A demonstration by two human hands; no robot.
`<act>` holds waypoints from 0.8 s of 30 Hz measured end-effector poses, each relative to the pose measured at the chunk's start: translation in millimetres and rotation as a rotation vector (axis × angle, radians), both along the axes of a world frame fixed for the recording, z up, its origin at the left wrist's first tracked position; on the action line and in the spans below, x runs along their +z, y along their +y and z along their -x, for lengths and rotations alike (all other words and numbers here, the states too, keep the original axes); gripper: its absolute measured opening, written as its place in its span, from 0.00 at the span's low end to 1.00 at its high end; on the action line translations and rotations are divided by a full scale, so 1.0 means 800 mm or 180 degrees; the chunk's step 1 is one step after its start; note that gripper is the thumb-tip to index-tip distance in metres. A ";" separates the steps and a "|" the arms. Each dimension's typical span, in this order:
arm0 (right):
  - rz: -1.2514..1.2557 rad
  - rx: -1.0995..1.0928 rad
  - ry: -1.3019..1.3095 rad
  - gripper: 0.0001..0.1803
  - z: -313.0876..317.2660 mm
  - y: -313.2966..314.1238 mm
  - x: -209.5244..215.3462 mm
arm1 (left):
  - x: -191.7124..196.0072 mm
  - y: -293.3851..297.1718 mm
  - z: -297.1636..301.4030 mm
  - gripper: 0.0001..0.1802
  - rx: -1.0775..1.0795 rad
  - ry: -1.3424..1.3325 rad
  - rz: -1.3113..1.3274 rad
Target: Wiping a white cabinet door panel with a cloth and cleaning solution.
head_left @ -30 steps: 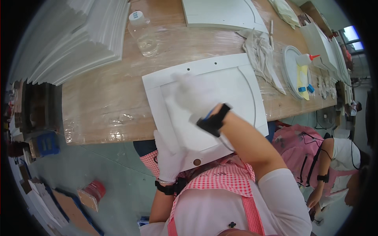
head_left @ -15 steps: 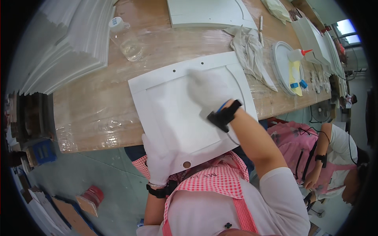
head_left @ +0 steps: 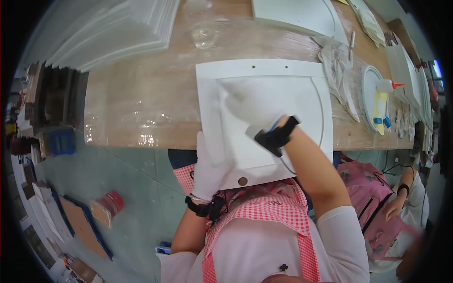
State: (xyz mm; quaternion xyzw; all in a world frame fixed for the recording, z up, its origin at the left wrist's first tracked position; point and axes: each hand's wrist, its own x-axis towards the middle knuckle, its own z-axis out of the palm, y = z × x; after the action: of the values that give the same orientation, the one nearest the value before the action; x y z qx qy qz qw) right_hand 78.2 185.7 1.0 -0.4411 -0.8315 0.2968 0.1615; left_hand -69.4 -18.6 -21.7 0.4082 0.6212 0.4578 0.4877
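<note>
A white panel (head_left: 272, 141) with a recessed face lies partly on the table, its near edge reaching my apron. It has two small holes along the far edge and one larger hole at the near edge. My left hand (head_left: 210, 172), in a white glove, grips the panel's near left side; some fingers blend into the white surface. My right hand (head_left: 255, 103), also gloved, is over the recess with its fingers towards the far left corner. Motion smears those fingers, so I cannot tell their shape or whether they hold anything.
Stacked white sheets (head_left: 127, 28) and a clear bottle (head_left: 204, 35) stand at the far left. Another white panel (head_left: 299, 16), a crumpled cloth (head_left: 337, 70) and a round lid (head_left: 368, 94) with a red-tipped bottle (head_left: 386, 86) lie right. A co-worker (head_left: 398, 207) sits at right.
The whole view has turned and shifted, so the panel appears straighter and further right. My right hand has moved left across the panel towards the recess's far left corner. My left hand stays at its side.
</note>
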 end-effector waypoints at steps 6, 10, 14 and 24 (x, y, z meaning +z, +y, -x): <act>-0.0382 -0.0077 -0.0515 0.14 -0.006 0.043 0.069 | 0.007 -0.043 0.004 0.30 0.0934 -0.0784 0.0622; -0.0677 0.0301 -0.1018 0.12 0.038 0.033 0.044 | -0.002 -0.049 0.010 0.24 0.0459 -0.1096 0.0577; -0.0833 0.0905 -0.1571 0.12 0.053 -0.008 0.035 | 0.004 -0.033 0.001 0.36 0.0939 -0.3461 0.1286; -0.1766 0.1235 -0.0784 0.14 -0.004 -0.115 0.041 | 0.002 -0.028 0.008 0.49 0.0903 -0.4148 0.1396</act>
State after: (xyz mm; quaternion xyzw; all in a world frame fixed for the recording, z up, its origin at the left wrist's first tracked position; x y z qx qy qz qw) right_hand 81.6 93.7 33.5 -0.2468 -0.9618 0.0296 0.1143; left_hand -75.5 -41.3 -20.5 -0.1422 0.3277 0.5326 0.7673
